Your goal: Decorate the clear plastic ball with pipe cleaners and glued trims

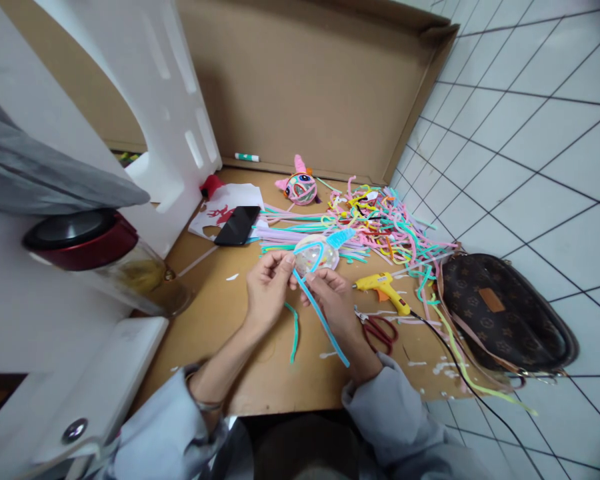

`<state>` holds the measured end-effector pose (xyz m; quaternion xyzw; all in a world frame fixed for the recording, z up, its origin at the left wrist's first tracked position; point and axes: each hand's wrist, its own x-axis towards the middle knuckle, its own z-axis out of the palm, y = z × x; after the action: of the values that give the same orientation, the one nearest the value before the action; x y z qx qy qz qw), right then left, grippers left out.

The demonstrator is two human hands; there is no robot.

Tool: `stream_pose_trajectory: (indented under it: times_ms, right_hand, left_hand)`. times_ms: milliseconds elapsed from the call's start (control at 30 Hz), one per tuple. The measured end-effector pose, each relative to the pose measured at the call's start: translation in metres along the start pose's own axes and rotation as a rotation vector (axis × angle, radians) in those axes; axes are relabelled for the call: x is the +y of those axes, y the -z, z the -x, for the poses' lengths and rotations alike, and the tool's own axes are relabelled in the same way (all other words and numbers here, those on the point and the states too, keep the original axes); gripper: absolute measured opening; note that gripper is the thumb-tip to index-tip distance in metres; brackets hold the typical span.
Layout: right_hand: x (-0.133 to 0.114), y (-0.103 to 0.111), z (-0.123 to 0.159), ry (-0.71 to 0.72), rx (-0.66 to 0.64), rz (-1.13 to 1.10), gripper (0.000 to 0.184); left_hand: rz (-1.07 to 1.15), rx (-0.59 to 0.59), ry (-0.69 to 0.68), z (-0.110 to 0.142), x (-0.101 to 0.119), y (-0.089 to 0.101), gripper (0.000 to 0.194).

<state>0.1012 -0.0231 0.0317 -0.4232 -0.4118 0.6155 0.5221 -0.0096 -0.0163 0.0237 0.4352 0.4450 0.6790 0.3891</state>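
Between my two hands is a clear round ball (307, 258) with a pink edge and small coloured bits. A light blue pipe cleaner (321, 319) loops over its front, and its long tail hangs down past my right wrist. My left hand (270, 287) is closed, thumb and fingers pinching the pipe cleaner at the ball's left side. Just below the ball, my right hand (333, 300) is closed on the same pipe cleaner. A coiled blue horn shape (341, 238) sticks out at the ball's upper right. Fingers partly hide the ball's lower side.
Behind lie bundled pipe cleaners (380, 220), a pink-eared ball figure (301, 189) and a black phone (237, 225). At right are a yellow glue gun (385, 290), red-handled scissors (379, 331) and a brown bag (505, 310). A glass bottle (145, 280) stands left.
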Motion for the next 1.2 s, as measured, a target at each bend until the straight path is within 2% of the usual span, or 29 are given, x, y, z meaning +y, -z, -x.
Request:
stream_pose_trajectory:
  times_ms: [333,467,600,733,867,1000,1200]
  right_hand:
    - [0.005,-0.003,0.002,-0.015,-0.062,0.041,0.025]
    - [0.002,-0.005,0.002,-0.021,-0.038,0.072,0.022]
    - [0.005,-0.002,-0.001,0.031,-0.013,0.081,0.02]
    - [0.007,0.004,-0.003,0.117,0.003,0.168,0.02]
    - [-0.002,0.014,-0.004,0.285,0.05,0.325,0.016]
    - [-0.011,0.024,-0.008,0.468,0.188,0.495,0.021]
    - [-0.01,0.027,-0.011,0.376,0.197,0.418,0.022]
  left_hand:
    - [-0.069,0.048,-0.044,0.002,0.003,0.001,0.031]
    - [-0.036,0.008,-0.017,0.002,0.003,0.0,0.034]
    - [0.01,-0.053,0.017,0.002,0.003,-0.001,0.034]
    - [-0.083,-0.036,-0.015,0.003,0.001,0.0,0.027]
    - [-0.19,-0.029,-0.076,0.002,-0.004,0.003,0.022]
    - [-0.265,-0.029,-0.141,0.001,-0.007,0.006,0.021]
    - [-0.426,-0.1,-0.274,0.001,-0.005,0.007,0.02]
